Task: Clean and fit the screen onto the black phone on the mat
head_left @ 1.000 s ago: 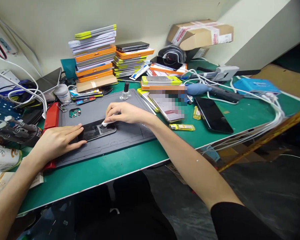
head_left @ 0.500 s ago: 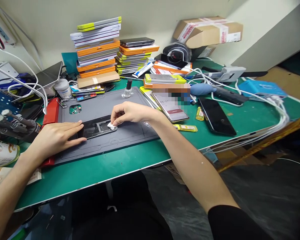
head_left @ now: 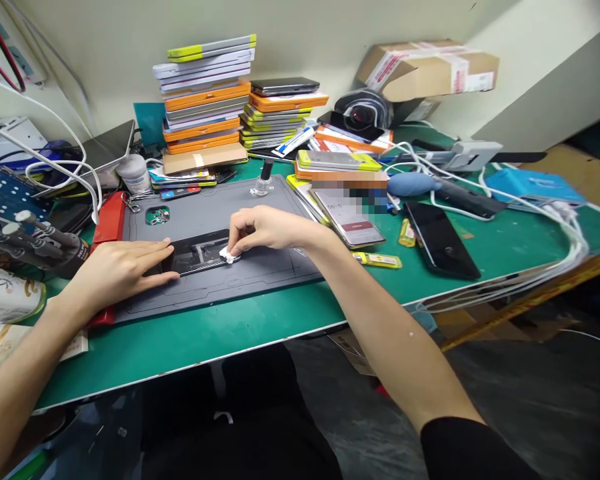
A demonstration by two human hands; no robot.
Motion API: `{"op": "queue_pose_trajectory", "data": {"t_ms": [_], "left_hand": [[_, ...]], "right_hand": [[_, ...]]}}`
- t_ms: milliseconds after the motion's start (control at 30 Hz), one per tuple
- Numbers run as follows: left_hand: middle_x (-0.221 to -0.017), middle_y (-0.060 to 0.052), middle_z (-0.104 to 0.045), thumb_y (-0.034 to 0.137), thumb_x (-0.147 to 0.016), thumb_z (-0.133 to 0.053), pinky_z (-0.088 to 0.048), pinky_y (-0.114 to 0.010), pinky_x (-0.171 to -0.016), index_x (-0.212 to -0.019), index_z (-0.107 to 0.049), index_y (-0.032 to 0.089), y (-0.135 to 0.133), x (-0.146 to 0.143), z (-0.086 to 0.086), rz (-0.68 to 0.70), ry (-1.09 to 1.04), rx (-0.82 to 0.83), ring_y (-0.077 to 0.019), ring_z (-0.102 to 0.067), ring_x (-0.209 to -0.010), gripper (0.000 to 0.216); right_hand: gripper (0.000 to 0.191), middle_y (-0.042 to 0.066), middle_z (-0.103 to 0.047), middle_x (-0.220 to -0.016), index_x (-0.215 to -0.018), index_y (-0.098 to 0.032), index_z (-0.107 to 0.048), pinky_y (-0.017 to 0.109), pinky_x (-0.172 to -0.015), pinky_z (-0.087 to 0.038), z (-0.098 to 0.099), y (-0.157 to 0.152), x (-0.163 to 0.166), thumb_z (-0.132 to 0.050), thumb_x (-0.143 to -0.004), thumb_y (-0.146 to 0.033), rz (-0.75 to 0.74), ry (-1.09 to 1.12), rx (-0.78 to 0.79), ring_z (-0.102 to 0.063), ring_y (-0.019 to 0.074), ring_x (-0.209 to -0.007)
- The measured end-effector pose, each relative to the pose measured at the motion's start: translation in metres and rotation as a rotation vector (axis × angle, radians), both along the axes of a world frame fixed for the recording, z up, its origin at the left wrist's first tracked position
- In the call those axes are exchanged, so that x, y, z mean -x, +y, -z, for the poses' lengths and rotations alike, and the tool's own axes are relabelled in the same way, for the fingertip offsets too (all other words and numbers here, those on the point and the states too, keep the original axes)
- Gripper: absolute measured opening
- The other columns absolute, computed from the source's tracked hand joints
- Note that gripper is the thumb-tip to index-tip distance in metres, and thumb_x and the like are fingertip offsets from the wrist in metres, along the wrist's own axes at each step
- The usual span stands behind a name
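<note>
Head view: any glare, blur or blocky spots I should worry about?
Head view: pale patches, probably glare, on the phone under the left hand; head view: the white wad lacks fine detail; head view: blocky squares hide the upper part of the pale-screened phone; head view: floor dim.

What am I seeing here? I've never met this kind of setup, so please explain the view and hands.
These are a person's two bare hands, no machine, seen from one head-worn camera looking forward and down. The left hand rests on one end of a dark phone-like device lying on a grey mat. The right hand pinches a white wad at its other end. A small bottle stands on the mat; beyond are stacked flat cases on the green table.
</note>
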State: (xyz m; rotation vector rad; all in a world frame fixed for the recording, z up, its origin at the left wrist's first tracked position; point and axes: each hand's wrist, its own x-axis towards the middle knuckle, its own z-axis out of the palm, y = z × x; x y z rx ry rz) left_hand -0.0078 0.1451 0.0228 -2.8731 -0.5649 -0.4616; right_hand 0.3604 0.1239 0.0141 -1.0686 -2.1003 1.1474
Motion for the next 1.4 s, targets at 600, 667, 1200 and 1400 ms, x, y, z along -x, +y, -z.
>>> {"op": "queue_pose_trajectory", "data": {"t_ms": [600, 667, 1200, 1400], "left_hand": [[-0.138, -0.017, -0.083, 0.049, -0.119, -0.053, -0.076, -0.051, -0.1, -0.135, -0.086, 0.01, -0.006, -0.004, -0.006, 0.052, 0.078, -0.122, -0.0355, -0.087, -0.117, 0.053], [-0.139, -0.018, -0.082, 0.043, -0.118, -0.051, -0.076, -0.051, -0.1, -0.135, -0.085, 0.008, -0.008, -0.005, -0.008, 0.06, 0.091, -0.134, -0.036, -0.087, -0.117, 0.052], [-0.147, -0.016, -0.079, 0.032, -0.114, -0.056, -0.074, -0.047, -0.105, -0.138, -0.085, 0.013, -0.014, -0.007, -0.005, 0.006, 0.114, -0.134, -0.034, -0.086, -0.122, 0.042], [-0.152, -0.015, -0.077, 0.035, -0.114, -0.056, -0.073, -0.052, -0.109, -0.141, -0.084, 0.016, -0.015, -0.005, -0.007, -0.045, 0.127, -0.031, -0.0366, -0.084, -0.126, 0.043]], "right_hand": [[0.01, 0.003, -0.07, -0.098, -0.098, -0.019, -0.081, 0.035, -0.084, -0.046, 0.025, 0.019, 0.012, -0.077, -0.103, -0.026, 0.261, -0.096, -0.311, -0.064, 0.0192, -0.088], [0.009, 0.004, -0.072, -0.099, -0.096, -0.02, -0.081, 0.035, -0.086, -0.046, 0.026, 0.021, 0.008, -0.076, -0.103, -0.024, 0.282, -0.11, -0.325, -0.065, 0.0197, -0.09], [0.007, 0.005, -0.071, -0.1, -0.095, -0.019, -0.081, 0.036, -0.084, -0.046, 0.026, 0.022, 0.003, -0.077, -0.099, -0.024, 0.336, -0.173, -0.327, -0.065, 0.02, -0.09], [0.006, 0.004, -0.07, -0.1, -0.095, -0.019, -0.079, 0.035, -0.084, -0.045, 0.026, 0.021, 0.003, -0.077, -0.099, -0.021, 0.323, -0.163, -0.328, -0.064, 0.0201, -0.09]]}}
